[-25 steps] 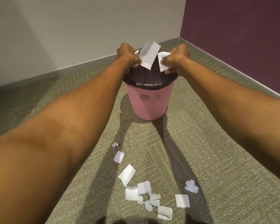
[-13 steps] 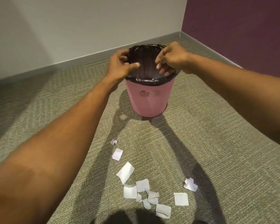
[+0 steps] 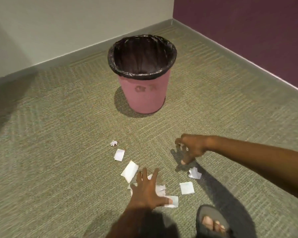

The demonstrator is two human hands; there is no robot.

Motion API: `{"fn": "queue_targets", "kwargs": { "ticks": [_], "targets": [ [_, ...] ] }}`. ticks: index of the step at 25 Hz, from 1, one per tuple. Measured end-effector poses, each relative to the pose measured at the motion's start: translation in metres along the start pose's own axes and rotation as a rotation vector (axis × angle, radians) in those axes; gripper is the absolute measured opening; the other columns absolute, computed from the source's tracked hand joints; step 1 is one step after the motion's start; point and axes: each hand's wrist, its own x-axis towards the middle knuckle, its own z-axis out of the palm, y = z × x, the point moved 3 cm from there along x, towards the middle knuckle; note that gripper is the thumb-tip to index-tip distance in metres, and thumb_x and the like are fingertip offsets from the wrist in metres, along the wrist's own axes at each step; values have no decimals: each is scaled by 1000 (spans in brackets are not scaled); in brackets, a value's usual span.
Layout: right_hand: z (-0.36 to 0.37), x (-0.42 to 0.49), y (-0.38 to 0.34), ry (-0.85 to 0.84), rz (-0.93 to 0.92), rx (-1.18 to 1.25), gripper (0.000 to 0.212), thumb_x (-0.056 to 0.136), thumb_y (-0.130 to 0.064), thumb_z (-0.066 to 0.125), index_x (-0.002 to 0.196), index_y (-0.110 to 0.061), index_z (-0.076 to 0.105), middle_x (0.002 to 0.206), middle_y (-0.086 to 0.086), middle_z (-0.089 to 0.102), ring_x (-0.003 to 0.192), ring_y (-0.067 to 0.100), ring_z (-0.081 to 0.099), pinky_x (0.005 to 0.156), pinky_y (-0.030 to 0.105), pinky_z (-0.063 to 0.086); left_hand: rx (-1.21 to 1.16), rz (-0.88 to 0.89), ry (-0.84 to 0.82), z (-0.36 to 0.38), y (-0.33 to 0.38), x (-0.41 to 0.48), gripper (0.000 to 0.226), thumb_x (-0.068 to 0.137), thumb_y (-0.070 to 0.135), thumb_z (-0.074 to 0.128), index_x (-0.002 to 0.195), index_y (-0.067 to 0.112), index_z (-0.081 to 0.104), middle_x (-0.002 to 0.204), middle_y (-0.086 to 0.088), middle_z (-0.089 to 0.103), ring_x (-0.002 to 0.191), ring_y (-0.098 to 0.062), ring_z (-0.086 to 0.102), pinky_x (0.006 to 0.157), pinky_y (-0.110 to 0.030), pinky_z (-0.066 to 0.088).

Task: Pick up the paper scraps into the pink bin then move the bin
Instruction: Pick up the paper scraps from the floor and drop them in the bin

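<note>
Your left hand (image 3: 149, 191), fingers spread wide and holding nothing, lies flat over the cluster of paper scraps (image 3: 169, 200) at lower centre of the frame. Your right hand (image 3: 190, 148), right of centre, hangs with fingers curled loosely downward above the carpet (image 3: 58, 152), just above a crumpled scrap (image 3: 194, 172); nothing is gripped. The pink bin (image 3: 144, 93), lined with a black bag (image 3: 142, 55), stands upright at upper centre, well apart from the scraps.

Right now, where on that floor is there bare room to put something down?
Bare carpet lies between the pink bin and the paper scraps, and wide to the left. It is crowded near the left hand, spread over scraps, and under the right hand.
</note>
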Motion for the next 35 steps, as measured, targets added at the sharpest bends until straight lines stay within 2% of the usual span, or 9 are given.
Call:
{"fn": "queue_targets", "kwargs": {
  "ticks": [3, 7, 12, 15, 17, 19, 23, 30, 35],
  "targets": [
    [75, -5, 18, -98, 119, -115, 111, 72, -49, 81, 153, -25, 8, 157, 16, 15, 134, 41, 39, 101, 43, 44, 225, -30, -78, 34, 4, -6, 126, 55, 83, 61, 151, 35, -6, 159, -15, -14, 147, -35, -14, 106, -70, 20],
    [146, -22, 15, -27, 196, -75, 104, 71, -52, 76, 148, -31, 10, 154, 19, 14, 127, 44, 42, 94, 50, 48, 282, 27, -91, 46, 17, -4, 106, 72, 64, 67, 150, 30, 4, 159, -17, -13, 146, -39, -11, 106, -67, 20],
    [169, -30, -19, 241, 122, -168, 65, 89, -25, 62, 142, -22, 26, 142, 15, 29, 120, 36, 42, 84, 47, 51, 364, 115, 45, 48, 28, -3, 62, 86, 36, 64, 139, 23, 33, 155, -16, 16, 141, -37, 19, 103, -58, 32],
    [173, -27, -30, 299, 7, -163, 52, 87, -2, 56, 135, -15, 41, 136, 11, 36, 116, 32, 45, 71, 38, 50, 398, 199, 154, 45, 29, -4, 36, 73, 21, 76, 108, 23, 65, 123, -10, 57, 107, -29, 58, 74, -43, 51],
    [176, -25, -35, 309, -51, -186, 53, 82, 8, 53, 130, -14, 46, 134, 10, 39, 111, 30, 47, 69, 38, 48, 455, 242, 170, 45, 27, -7, 31, 51, 19, 87, 77, 25, 71, 91, -2, 66, 77, -22, 64, 52, -34, 51],
    [172, -23, -35, 309, -75, -196, 51, 82, 6, 54, 128, -14, 47, 132, 9, 42, 109, 30, 49, 72, 40, 48, 423, 275, 188, 45, 24, -4, 20, 65, 11, 77, 82, 18, 71, 98, -6, 65, 85, -26, 61, 60, -39, 51],
    [163, -19, -31, 290, -106, -145, 41, 87, -11, 56, 127, -20, 52, 126, 5, 50, 100, 28, 59, 79, 39, 53, 334, 300, 170, 42, 24, -2, 30, 90, -5, 43, 113, 2, 61, 128, -15, 47, 118, -35, 43, 91, -47, 43],
    [163, -14, -30, 302, -88, -136, 39, 82, -5, 59, 119, -16, 52, 111, 6, 55, 82, 25, 63, 64, 34, 49, 156, 273, 197, 21, 22, 6, 20, 90, 0, 48, 91, 3, 68, 104, -14, 59, 94, -29, 59, 76, -38, 46],
    [159, -14, -28, 335, -109, -113, 41, 92, -10, 56, 130, -20, 45, 120, 6, 54, 88, 23, 63, 68, 32, 50, -87, 171, 303, -16, 20, 17, 16, 92, 9, 60, 79, 6, 68, 97, -8, 63, 80, -16, 63, 73, -28, 57]
  ]
}}
